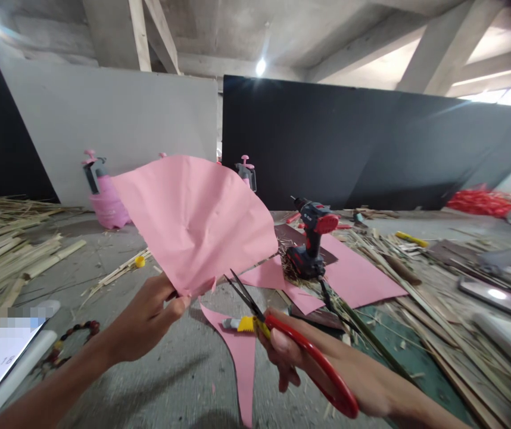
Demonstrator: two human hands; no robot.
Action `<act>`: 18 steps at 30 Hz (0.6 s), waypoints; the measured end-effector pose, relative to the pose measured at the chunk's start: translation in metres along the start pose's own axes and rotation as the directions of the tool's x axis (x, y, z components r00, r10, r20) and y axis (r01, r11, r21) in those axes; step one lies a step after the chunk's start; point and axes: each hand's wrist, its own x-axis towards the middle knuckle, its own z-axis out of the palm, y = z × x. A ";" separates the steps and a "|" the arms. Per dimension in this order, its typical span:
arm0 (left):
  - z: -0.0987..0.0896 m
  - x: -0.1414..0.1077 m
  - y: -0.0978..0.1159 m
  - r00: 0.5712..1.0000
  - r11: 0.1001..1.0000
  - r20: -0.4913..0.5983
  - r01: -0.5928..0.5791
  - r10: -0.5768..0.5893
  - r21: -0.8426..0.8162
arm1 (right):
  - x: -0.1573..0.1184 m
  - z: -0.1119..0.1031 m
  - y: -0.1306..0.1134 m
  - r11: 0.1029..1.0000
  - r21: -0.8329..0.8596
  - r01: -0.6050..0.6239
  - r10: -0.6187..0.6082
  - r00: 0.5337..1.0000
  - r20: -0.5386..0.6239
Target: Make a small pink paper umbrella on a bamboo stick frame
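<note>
A large fan-shaped sheet of pink paper [197,220] is held up by its narrow lower end, pinched in my left hand [148,316]. Creases show across its middle. My right hand [291,345] grips red-handled scissors [313,357], whose dark blades are slightly apart and point up and left, just beside the paper's lower edge. Below the hands, a curved pink offcut [241,363] lies on the grey surface, with a yellow and grey tube-like item [240,323] across its upper part.
A cordless drill [311,238] stands on the right, by more pink paper [358,271] and a green mat [429,369]. Bamboo strips [18,256] lie left and right. Pink spray bottles [108,199] stand behind. A beaded bracelet [65,336] and a screen [0,357] are at left.
</note>
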 end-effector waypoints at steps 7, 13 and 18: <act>-0.001 0.000 0.002 1.000 1.000 -0.009 -0.004 0.005 0.019 | 0.000 0.002 0.003 0.999 0.030 0.019 -0.019 1.000 0.007; 0.000 0.001 -0.001 0.999 0.998 -0.020 -0.036 0.037 0.045 | 0.001 0.002 0.002 1.000 0.015 0.025 -0.026 1.000 0.007; -0.001 0.000 -0.003 0.999 0.998 -0.012 -0.031 0.032 0.045 | 0.004 0.001 0.005 0.998 0.041 0.042 -0.044 0.999 0.028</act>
